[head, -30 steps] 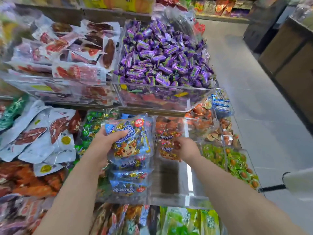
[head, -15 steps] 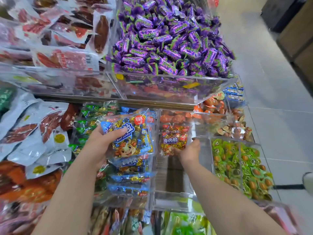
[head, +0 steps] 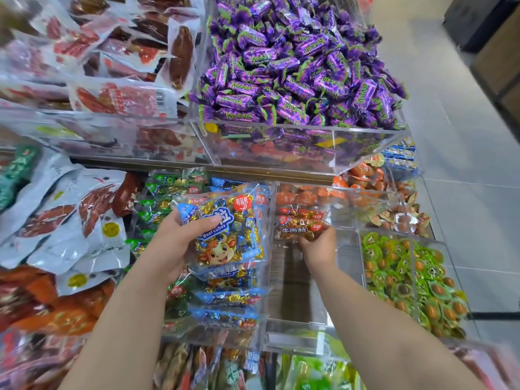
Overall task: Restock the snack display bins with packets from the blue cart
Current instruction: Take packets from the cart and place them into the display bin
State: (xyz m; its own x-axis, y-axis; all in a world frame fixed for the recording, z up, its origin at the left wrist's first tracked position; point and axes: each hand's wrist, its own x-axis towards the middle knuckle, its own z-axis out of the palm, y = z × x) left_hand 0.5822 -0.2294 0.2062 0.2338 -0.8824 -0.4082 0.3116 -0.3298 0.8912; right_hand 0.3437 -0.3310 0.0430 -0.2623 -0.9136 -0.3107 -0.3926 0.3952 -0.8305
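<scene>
My left hand (head: 174,243) grips a blue beef-cubes packet (head: 230,229) with a cartoon calf, thumb across its front, above a row of the same blue packets (head: 228,302) in a clear bin. My right hand (head: 318,246) holds a red beef-cubes packet (head: 301,228) at the back of the neighbouring clear bin (head: 298,291), whose front part shows its bare dark floor. More red packets (head: 301,212) lie behind it. The blue cart is out of view.
Above, a clear bin of purple candies (head: 295,68) overhangs the lower shelf. Sausage packs (head: 112,94) fill the upper left bin. White meat packs (head: 64,220) lie left, green round snacks (head: 405,280) right. Grey aisle floor (head: 464,192) runs along the right.
The view has moved closer and lower toward the bins. My right hand has pushed the red packet further back into its bin. My left hand still holds the blue packet.
</scene>
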